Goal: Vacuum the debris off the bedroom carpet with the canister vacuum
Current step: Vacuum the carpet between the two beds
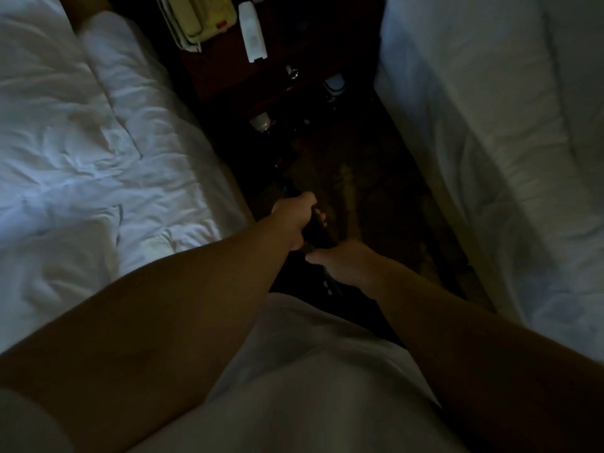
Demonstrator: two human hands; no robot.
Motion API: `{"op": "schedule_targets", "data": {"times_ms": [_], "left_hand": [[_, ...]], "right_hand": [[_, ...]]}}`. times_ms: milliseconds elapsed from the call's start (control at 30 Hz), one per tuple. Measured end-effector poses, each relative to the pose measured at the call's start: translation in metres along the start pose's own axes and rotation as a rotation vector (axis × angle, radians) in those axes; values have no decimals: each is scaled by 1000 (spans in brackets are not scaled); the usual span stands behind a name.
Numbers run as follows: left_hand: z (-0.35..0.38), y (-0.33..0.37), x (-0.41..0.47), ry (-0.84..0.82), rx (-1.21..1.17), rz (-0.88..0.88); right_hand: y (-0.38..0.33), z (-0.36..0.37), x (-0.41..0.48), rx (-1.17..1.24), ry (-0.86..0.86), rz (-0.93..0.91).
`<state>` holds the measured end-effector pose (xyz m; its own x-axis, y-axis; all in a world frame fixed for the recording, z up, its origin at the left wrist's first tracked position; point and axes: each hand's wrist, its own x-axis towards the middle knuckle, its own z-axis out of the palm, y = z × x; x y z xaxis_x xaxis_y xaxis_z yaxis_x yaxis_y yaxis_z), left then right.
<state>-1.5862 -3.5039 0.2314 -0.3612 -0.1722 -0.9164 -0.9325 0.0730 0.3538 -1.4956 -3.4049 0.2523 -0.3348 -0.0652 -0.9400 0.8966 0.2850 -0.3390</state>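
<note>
Both hands hold the vacuum pipe (316,231) between two beds.
The left hand (294,219) is wrapped tight round the dark pipe, farther from the body. The right hand (343,264) grips it just behind, closer in. The pipe points at the dark carpet (366,191). A white bed (81,142) lies on each side.

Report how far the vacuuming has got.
Done: nothing provable; the carpet is too dark to show cleaned patches or debris. In hand: the left hand and right hand both grip the dark wand, which points toward the nightstand. Left: probably the carpet stretch ahead of the wand.
</note>
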Motion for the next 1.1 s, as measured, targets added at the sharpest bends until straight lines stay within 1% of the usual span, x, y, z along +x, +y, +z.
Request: {"op": "schedule_targets", "data": {"times_ms": [100, 267, 433, 567, 667, 867, 1100], "left_hand": [[21, -33, -25, -27, -11, -29], [75, -109, -80, -69, -33, -74], [131, -208, -128, -67, -159, -118], [170, -271, -183, -79, -284, -143], [189, -313, -205, -62, -352, -152], [223, -378, -249, -57, -398, -193], [251, -461, -291, -78, -384, -192]], "right_hand": [[36, -18, -23, -43, -48, -8], [116, -59, -86, -122, -67, 11], [209, -95, -141, -229, -119, 108], [278, -117, -171, -350, -141, 140], [318, -125, -190, -415, -156, 157], [382, -141, -224, -518, -174, 203], [472, -141, -266, -501, -157, 235]]}}
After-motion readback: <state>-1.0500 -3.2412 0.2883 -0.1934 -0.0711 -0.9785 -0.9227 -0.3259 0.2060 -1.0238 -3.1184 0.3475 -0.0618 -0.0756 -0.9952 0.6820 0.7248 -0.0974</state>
